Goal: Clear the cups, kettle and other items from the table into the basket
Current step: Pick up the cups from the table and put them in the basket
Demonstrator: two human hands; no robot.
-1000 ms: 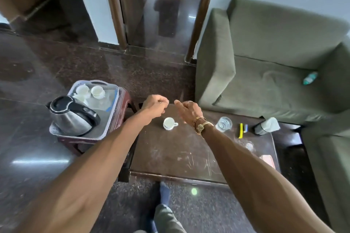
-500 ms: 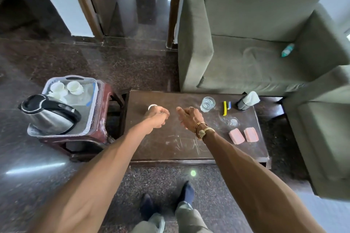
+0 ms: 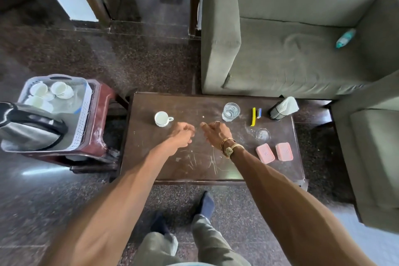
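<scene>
Dark wood of the table (image 3: 194, 166) lies under both hands: the left hand (image 3: 182, 136), fingers loosely curled, and the right hand (image 3: 216, 134), relaxed, hover close together, each empty. Just beyond the left hand, to its left, stands the white cup (image 3: 161, 118); just beyond the right, a glass (image 3: 231, 111), seemingly with water. Far left of the left hand sits the basket (image 3: 84, 114), the kettle (image 3: 30, 129) at its near end. Tipped in transit, the glass could spill; a cup set down hard could chip the cups (image 3: 58, 89) already inside.
</scene>
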